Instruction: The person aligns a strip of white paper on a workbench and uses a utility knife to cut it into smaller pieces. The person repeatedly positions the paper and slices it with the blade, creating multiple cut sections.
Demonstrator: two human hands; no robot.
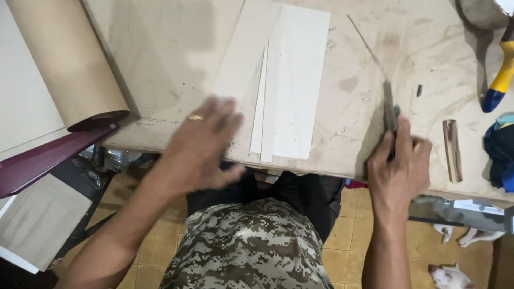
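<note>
Nearest the camera, the person's camouflage-patterned clothing [249, 246] fills the bottom middle, with tiled floor on either side; a white dog [452, 275] lies on the tiles below and to the right of the right hand.

The left hand [201, 144] is open, fingers spread and blurred, palm down over the near edge of the counter [160, 53], just left of the white strips [284, 80]. It holds nothing; whether it touches the surface I cannot tell. The right hand [399, 160] is closed around the handle end of a thin metal blade [375, 53], which runs away from it up and to the left across the counter.

The strips lie between the two hands, overlapping, their near ends almost at the counter's edge.

The step in hand looks like cutting or trimming this sheet material, caught between cuts: the tool is gripped but off the strips. The next move would call for the free hand to pin a strip flat while the blade is brought over to it.

Right of the right hand lie a small wooden piece [452, 150] and, farther off, a yellow-and-blue handle [500, 80]. Far left of the left hand sits a large brown paper roll [69, 59].
</note>
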